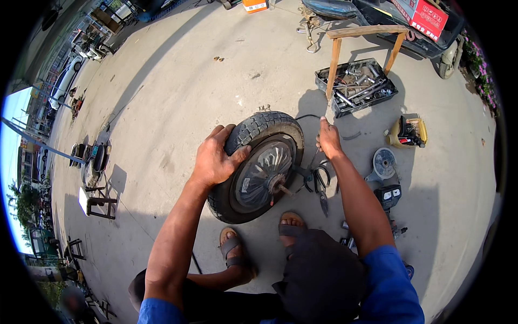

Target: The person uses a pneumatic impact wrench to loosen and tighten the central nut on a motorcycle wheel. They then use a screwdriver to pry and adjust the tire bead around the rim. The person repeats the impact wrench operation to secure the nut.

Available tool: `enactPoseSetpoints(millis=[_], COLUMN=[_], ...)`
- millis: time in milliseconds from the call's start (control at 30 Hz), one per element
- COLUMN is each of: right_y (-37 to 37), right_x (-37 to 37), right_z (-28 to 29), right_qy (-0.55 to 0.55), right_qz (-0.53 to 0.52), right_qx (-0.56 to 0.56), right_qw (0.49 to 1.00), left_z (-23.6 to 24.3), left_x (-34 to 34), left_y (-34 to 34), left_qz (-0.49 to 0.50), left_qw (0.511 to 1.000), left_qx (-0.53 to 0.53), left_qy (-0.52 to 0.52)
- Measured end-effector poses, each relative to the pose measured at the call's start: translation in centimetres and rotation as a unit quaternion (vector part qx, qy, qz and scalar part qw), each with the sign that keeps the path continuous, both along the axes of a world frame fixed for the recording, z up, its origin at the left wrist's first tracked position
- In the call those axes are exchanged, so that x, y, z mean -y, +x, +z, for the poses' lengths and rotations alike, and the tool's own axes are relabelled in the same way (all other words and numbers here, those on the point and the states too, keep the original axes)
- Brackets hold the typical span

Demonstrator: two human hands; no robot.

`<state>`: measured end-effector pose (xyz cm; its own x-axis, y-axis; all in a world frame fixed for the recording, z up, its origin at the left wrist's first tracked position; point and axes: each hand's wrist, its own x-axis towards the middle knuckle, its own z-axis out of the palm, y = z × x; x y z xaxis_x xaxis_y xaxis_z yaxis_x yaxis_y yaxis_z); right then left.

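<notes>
A hub-motor wheel (267,175) with a black knobbly tyre stands tilted on the concrete in front of my feet, its axle toward me. My left hand (216,159) is closed over the tyre's left upper edge, thumb on the sidewall. Right of the wheel, my right hand (328,139) is closed with fingers pinched on a thin black cable (308,115) that curves toward the far side of the tyre. Most of what lies inside that grip is hidden. Below it, black-handled pliers (322,195) lie on the ground beside dark cables near the axle.
A black crate (357,89) with a wooden handle holds sockets and wrenches. Nearby are a cut yellow container (407,132) of small parts, a round metal part (384,163) and a black tool (388,195). A small stool (98,202) stands left. A parked vehicle (421,32) is beyond the crate.
</notes>
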<state>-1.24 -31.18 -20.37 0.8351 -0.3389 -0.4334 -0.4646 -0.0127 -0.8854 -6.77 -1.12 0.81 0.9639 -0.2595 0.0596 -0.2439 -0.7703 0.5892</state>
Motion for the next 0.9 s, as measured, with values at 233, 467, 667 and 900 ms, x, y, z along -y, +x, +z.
enactPoseSetpoints(millis=[233, 467, 667, 900], right_y=[-7.9, -9.2, -10.0, -18.0], right_x=[-1.1, -1.7, -0.5, 0.1], right_z=[-0.4, 0.1, 1.6, 4.5], right_qy=[-0.087, 0.008, 0.015, 0.129], right_qz=[0.292, 0.248, 0.162, 0.122], right_qx=[0.063, 0.027, 0.010, 0.050], right_qw=[0.950, 0.968, 0.987, 0.983], left_z=[0.0, 0.5, 0.1, -1.6], left_x=[0.8, 2.3, 2.3, -0.6], left_y=[0.9, 0.5, 0.8, 2.6], left_qz=[0.011, 0.011, 0.015, 0.023], left_qw=[0.998, 0.997, 0.997, 0.999], left_qx=[0.021, 0.021, 0.025, 0.008], left_qy=[0.051, 0.073, 0.070, 0.044])
